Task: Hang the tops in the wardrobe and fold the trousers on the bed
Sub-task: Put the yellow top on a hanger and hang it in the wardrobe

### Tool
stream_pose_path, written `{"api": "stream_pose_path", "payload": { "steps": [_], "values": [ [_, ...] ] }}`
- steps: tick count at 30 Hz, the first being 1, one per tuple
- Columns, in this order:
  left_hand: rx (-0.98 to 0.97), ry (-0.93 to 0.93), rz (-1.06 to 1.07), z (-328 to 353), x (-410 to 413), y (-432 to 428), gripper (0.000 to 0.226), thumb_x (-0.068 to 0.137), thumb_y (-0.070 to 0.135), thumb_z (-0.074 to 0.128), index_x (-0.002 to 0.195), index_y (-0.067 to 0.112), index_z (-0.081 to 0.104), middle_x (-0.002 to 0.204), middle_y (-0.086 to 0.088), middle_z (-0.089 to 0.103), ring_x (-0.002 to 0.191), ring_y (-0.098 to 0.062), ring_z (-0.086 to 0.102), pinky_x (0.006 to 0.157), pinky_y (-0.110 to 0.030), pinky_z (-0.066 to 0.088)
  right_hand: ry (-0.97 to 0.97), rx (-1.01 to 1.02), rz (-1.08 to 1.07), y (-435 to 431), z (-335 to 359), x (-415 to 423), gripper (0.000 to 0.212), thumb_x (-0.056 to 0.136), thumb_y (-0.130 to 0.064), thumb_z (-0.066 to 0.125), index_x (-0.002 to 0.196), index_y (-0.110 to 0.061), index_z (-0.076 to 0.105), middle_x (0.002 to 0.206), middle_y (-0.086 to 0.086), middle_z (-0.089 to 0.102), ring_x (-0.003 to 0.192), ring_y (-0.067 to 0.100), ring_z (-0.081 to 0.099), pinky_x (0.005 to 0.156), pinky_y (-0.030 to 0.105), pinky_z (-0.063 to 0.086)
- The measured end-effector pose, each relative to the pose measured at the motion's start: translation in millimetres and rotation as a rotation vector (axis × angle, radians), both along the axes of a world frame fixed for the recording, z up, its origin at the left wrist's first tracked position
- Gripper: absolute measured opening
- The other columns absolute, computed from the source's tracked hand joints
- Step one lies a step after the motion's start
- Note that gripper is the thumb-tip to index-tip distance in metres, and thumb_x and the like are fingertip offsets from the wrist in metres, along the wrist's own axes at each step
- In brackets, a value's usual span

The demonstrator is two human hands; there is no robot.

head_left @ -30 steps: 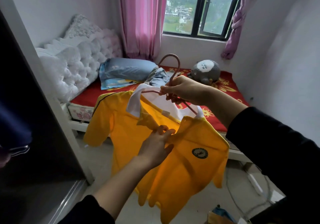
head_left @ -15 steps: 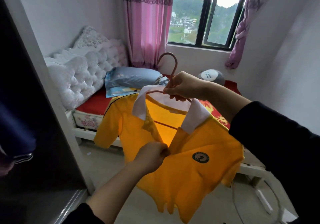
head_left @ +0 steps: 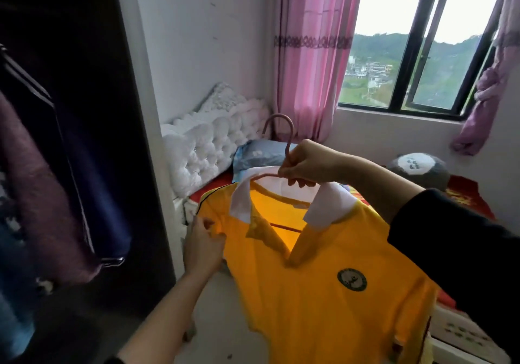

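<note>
The yellow polo shirt (head_left: 323, 293) hung in mid-air at the lower centre of the frame, already threaded onto the pink hanger (head_left: 291, 138), with its white collar spread over the hanger's shoulders. The right hand (head_left: 306, 164) gripped the hanger at the base of the hook. Its fingers (head_left: 295, 181) were curled closed under the wire just above the collar, so the shirt's weight hung below them. The left hand (head_left: 202, 248) pinched the fabric at the shirt's shoulder, toward the left of the frame, apparently settling it on the hanger. This looked like the hanging step for one top, with the shirt dressed but not yet on a rail. The next move would likely call for letting go of the shoulder and swinging the hook left into the dark wardrobe (head_left: 92, 40), where a navy garment (head_left: 95, 200) and a purple garment (head_left: 47, 217) hung. The rail itself was not visible. The bed (head_left: 467, 197) lay behind, at centre right.
</note>
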State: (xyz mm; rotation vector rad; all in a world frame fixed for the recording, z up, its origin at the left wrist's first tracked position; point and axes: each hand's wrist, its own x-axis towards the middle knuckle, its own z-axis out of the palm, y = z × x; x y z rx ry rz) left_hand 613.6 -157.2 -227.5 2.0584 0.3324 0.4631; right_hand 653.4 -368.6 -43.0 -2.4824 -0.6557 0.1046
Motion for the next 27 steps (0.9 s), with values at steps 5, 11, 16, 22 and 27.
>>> {"api": "stream_pose_path", "payload": {
  "steps": [5,11,16,22,27],
  "values": [
    [0.129,0.078,0.135,27,37,81,0.046,0.091,0.022,0.055,0.135,0.017,0.043,0.128,-0.019,0.053,0.107,-0.039,0.055,0.081,-0.039,0.043,0.032,0.037,0.069,46,21,28,0.015,0.09,-0.014,0.064,0.087,-0.001,0.07,0.067,0.002,0.066,0.053,0.011,0.055,0.049,0.02,0.046],
    [0.333,0.064,0.02,47,81,184,0.027,0.089,0.029,0.042,0.078,0.015,0.063,0.08,-0.009,0.068,0.085,-0.035,0.064,0.074,-0.042,0.051,0.055,0.045,0.071,101,42,72,0.017,0.09,-0.013,0.064,0.09,0.003,0.069,0.064,0.005,0.064,0.049,0.011,0.049,0.042,0.018,0.041],
    [0.377,0.189,-0.021,74,143,250,0.044,0.096,0.014,0.049,0.139,0.021,0.046,0.139,-0.012,0.046,0.12,-0.029,0.05,0.088,-0.035,0.045,0.025,-0.012,0.131,183,48,111,0.016,0.092,-0.014,0.061,0.089,0.0,0.068,0.066,0.004,0.065,0.045,0.005,0.053,0.042,0.015,0.041],
    [1.057,0.22,0.134,137,194,322,0.052,0.092,0.019,0.042,0.143,0.027,0.038,0.156,-0.004,0.023,0.146,-0.021,0.004,0.117,-0.045,0.006,-0.042,-0.027,0.136,281,76,156,0.018,0.093,-0.01,0.06,0.097,0.007,0.066,0.07,0.006,0.065,0.051,0.008,0.058,0.047,0.016,0.048],
    [1.429,0.223,0.311,180,197,380,0.038,0.093,0.033,0.04,0.125,0.028,0.06,0.15,-0.002,0.036,0.147,-0.021,0.001,0.114,-0.051,-0.012,-0.166,0.013,0.171,353,93,192,0.014,0.092,-0.013,0.063,0.096,0.0,0.066,0.081,0.008,0.067,0.062,0.013,0.065,0.063,0.022,0.056]
  ]
}}
